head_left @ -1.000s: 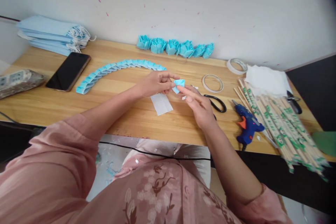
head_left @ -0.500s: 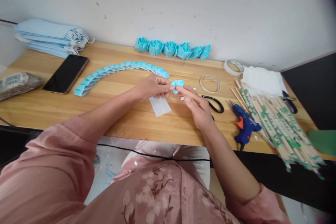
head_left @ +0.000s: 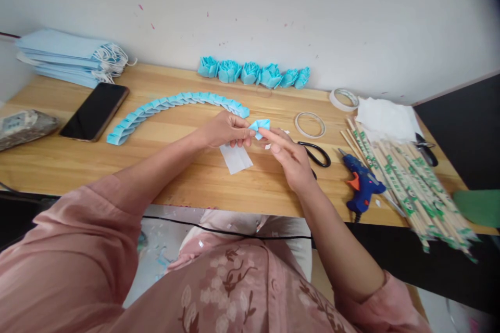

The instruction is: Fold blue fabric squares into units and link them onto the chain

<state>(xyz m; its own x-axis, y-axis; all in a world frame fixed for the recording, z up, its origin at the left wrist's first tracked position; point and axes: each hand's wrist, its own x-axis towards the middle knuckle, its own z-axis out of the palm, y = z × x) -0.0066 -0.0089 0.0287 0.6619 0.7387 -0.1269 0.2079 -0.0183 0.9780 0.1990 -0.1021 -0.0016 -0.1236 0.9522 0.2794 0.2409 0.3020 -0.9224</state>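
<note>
Between my two hands is a small folded piece of light blue material point(head_left: 261, 125). My left hand point(head_left: 224, 130) pinches its left side between thumb and fingers. From the right, my right hand point(head_left: 291, 155) grips the same piece, its index finger laid along the lower edge. A white rectangular sheet point(head_left: 236, 158) lies on the wooden table just below my left hand. Behind my left hand curves a long chain of folded blue pieces point(head_left: 175, 101). The black-handled scissors point(head_left: 318, 153) are partly hidden by my right hand.
Several blue flowers point(head_left: 250, 73) line the wall. At left are stacked face masks point(head_left: 58, 54), a phone point(head_left: 96, 112) and a wrapped bundle point(head_left: 29, 127). Rightward lie tape rolls point(head_left: 310, 125), a blue glue gun point(head_left: 363, 182), wrapped chopsticks point(head_left: 414, 187) and white sheets point(head_left: 388, 117).
The whole view has shifted slightly, so things on the table appear a little further left. Both hands keep hold of the folded blue piece with almost no change in grip.
</note>
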